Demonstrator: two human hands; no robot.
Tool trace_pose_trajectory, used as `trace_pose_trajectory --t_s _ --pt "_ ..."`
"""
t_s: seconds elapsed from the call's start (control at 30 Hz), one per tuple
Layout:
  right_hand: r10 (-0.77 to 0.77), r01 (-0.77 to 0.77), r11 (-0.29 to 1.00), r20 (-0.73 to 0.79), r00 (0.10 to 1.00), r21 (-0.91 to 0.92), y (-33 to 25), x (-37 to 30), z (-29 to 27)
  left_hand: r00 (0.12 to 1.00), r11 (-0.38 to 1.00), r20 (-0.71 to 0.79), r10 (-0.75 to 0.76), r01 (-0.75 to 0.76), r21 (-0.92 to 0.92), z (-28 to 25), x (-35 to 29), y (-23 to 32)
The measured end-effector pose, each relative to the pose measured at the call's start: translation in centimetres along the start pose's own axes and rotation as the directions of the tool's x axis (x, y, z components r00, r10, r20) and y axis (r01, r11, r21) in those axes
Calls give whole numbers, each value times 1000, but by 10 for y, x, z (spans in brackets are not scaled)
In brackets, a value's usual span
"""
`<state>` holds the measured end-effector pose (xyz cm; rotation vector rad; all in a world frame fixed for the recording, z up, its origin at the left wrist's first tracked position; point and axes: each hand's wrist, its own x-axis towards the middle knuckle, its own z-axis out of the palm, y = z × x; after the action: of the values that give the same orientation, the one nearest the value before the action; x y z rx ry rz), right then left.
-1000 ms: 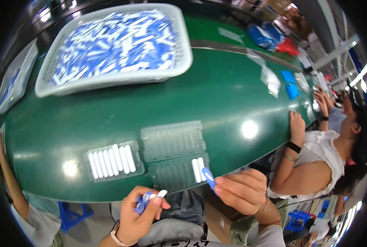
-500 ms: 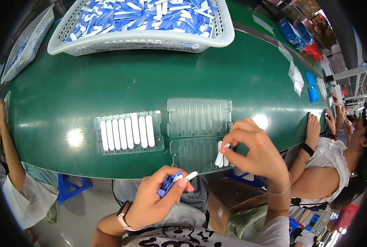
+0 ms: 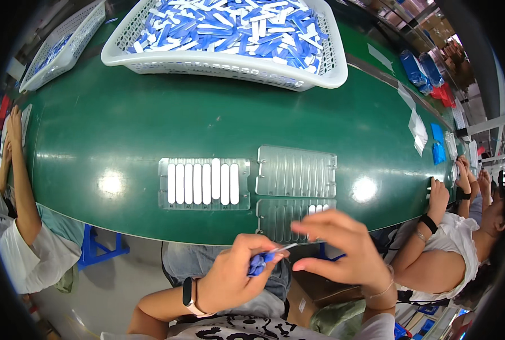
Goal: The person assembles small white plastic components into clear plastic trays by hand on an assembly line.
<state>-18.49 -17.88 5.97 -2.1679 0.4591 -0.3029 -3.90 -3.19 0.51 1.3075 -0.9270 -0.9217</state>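
Note:
Small flat round-ended blue and white strips [image 3: 256,264] are bunched in my left hand [image 3: 230,283], whose fingers are closed around them. One thin strip pokes out past its thumb toward the right. My right hand [image 3: 346,249] has thumb and fingers apart with nothing between them, just right of that strip's tip. Behind it lies a clear grooved tray [image 3: 283,215] with a few white strips [image 3: 319,208] at its right end, partly hidden by the fingers. Beyond stands another clear tray [image 3: 296,170] with bare grooves. To the left, a third clear tray [image 3: 163,198] holds several white strips [image 3: 197,184] side by side, one set farther back.
A white perforated basket [image 3: 230,65] heaped with blue and white strips stands at the back of the green table [image 3: 122,124]. Another basket [image 3: 65,54] is at far left. People work on both sides. Blue packets [image 3: 438,144] and a plastic bag [image 3: 418,133] lie at right.
My right hand has left the white strips in the near tray, opened and come down beside my left hand. The strip sticking out of the left hand now appears edge-on. The view has shifted.

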Motion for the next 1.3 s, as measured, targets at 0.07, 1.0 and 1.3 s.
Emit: trace_pose_trajectory --t_s 0.07,1.0,1.3 --pt "-28 28 999 -19 999 38 5 -16 13 979 981 194 63 -97 171 -1 6 7" --pt "175 -155 965 77 981 -213 29 32 -23 912 869 193 -362 405 -285 -17 -1 4" --pt "134 -80 879 83 987 -469 9 31 -25 873 798 236 -427 486 -357 -23 4 11"
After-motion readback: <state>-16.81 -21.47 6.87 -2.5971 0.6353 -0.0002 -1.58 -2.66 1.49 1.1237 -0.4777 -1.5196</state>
